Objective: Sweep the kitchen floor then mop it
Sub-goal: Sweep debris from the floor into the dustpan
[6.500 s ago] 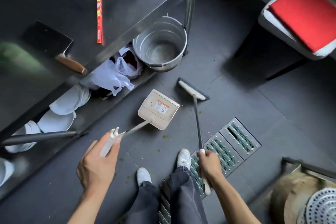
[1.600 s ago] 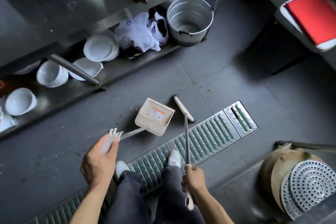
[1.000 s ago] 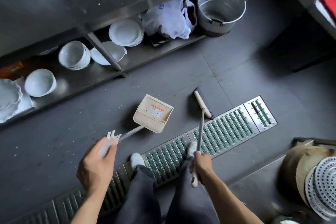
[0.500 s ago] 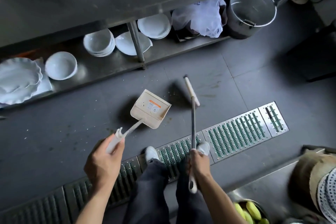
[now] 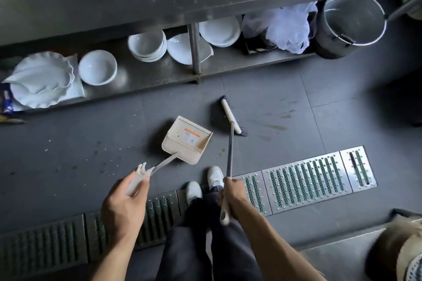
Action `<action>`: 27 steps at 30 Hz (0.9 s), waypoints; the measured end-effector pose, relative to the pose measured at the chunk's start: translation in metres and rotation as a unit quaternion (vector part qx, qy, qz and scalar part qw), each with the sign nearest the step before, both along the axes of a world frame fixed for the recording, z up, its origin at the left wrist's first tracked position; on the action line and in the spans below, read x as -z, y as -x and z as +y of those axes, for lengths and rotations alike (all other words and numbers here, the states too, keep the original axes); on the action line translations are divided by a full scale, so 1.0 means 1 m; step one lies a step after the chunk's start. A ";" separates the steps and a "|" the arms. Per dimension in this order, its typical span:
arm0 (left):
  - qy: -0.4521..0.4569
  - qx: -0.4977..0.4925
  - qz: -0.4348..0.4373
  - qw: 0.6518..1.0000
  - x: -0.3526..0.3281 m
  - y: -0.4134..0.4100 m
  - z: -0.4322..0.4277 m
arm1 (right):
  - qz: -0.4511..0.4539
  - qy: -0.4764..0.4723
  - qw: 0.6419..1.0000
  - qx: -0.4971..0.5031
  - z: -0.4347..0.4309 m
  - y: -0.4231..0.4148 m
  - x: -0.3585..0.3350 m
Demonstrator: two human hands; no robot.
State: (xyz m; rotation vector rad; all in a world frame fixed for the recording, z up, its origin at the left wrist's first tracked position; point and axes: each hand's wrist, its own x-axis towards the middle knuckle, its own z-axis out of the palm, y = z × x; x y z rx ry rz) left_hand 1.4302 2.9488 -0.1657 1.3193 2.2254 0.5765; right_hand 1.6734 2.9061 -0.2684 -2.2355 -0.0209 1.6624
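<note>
- Dark floor tiles (image 5: 342, 102) lie open between the shelf (image 5: 141, 80) edge and the drain grate (image 5: 303, 178) — widest right of the broom (image 5: 230, 116).
- Left hand (image 5: 124, 205) grips the dustpan (image 5: 186, 140) handle, pan just beside the broom head.
- Right hand (image 5: 233, 194) clamps the broom handle; hands apart.

One broom (image 5: 231, 117), one dustpan (image 5: 187, 140), one steel pot (image 5: 349, 27), one plastic bag (image 5: 285, 27). Two white shoes (image 5: 193, 190). Two hands: left hand (image 5: 124, 206), right hand (image 5: 231, 194). Stacked dishes (image 5: 146, 44): count unclear.
</note>
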 end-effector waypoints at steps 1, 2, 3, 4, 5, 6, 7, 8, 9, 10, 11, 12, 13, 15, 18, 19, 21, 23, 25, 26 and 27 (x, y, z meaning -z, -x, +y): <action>0.003 -0.005 -0.003 1.000 -0.001 0.000 -0.001 | 0.013 -0.003 1.000 -0.007 0.002 0.010 -0.007; 0.005 -0.010 -0.006 1.000 -0.002 -0.001 -0.003 | 0.025 -0.006 1.000 -0.010 0.006 0.017 -0.020; 0.004 -0.015 -0.010 1.000 -0.004 -0.002 -0.004 | 0.035 -0.009 0.999 -0.012 0.008 0.021 -0.029; 0.003 -0.021 -0.012 1.000 -0.006 -0.004 -0.005 | 0.041 -0.015 0.999 -0.009 0.010 0.023 -0.035; 0.001 -0.026 -0.014 1.000 -0.008 -0.006 -0.006 | 0.041 -0.024 0.999 -0.005 0.011 0.021 -0.039; -0.002 -0.028 -0.014 0.999 -0.010 -0.007 -0.007 | 0.040 -0.036 0.999 0.004 0.012 0.019 -0.045; -0.004 -0.031 -0.011 0.999 -0.011 -0.008 -0.007 | 0.038 -0.040 0.998 0.011 0.011 0.015 -0.049; -0.006 -0.036 -0.006 0.999 -0.011 -0.007 -0.008 | 0.033 -0.044 0.998 0.019 0.010 0.011 -0.053; -0.007 -0.041 -0.003 0.999 -0.011 -0.007 -0.008 | 0.028 -0.048 0.998 0.025 0.007 0.004 -0.056; -0.007 -0.046 0.001 0.999 -0.010 -0.006 -0.009 | 0.020 -0.052 0.998 0.027 0.004 -0.003 -0.057; -0.010 -0.049 0.005 0.999 -0.011 -0.005 -0.009 | 0.008 -0.055 0.998 0.025 0.000 -0.011 -0.057; -0.012 -0.055 0.007 0.998 -0.011 -0.004 -0.009 | -0.005 -0.055 0.998 0.020 -0.003 -0.019 -0.057; -0.013 -0.063 0.003 0.998 -0.011 -0.002 -0.009 | -0.017 -0.051 0.998 0.020 -0.007 -0.027 -0.056; -0.014 -0.076 -0.008 0.997 -0.012 0.002 -0.008 | -0.038 -0.041 0.998 0.033 -0.015 -0.042 -0.055; -0.010 -0.082 -0.027 0.996 -0.012 0.011 -0.004 | -0.065 -0.017 0.996 0.059 -0.021 -0.054 -0.053; -0.005 -0.085 -0.035 0.996 -0.012 0.015 -0.002 | -0.070 -0.009 0.995 0.067 -0.022 -0.053 -0.051; 0.007 -0.084 -0.048 0.995 -0.013 0.027 0.002 | -0.073 0.005 0.993 0.089 -0.021 -0.039 -0.048; 0.009 -0.077 -0.048 0.996 -0.009 0.043 0.005 | -0.063 0.021 0.992 0.107 -0.020 -0.012 -0.042; 0.007 -0.077 -0.047 0.996 -0.003 0.062 0.009 | -0.044 0.028 0.991 0.120 -0.018 0.024 -0.033; 0.005 -0.073 -0.041 0.996 0.001 0.073 0.012 | -0.035 0.025 0.991 0.125 -0.015 0.044 -0.029; 0.005 -0.066 -0.029 0.997 0.005 0.085 0.014 | -0.025 0.018 0.991 0.127 -0.010 0.064 -0.028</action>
